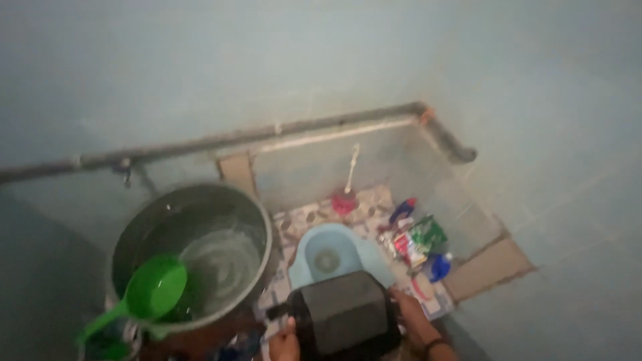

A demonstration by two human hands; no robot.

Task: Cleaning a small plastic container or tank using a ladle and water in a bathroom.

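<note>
Hands (284, 341) (411, 321) clasp the black jerrycan (344, 313) on both sides, just in front of the pale blue squat toilet (328, 257). It looks stiff, bulky, likely heavy and wet-slick, so I judge flank grips safest.

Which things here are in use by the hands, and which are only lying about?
In use:
left hand
right hand
black container, held over the blue squat toilet

Lying about:
green dipper
water bucket
red-based brush
bottles and packets
</note>
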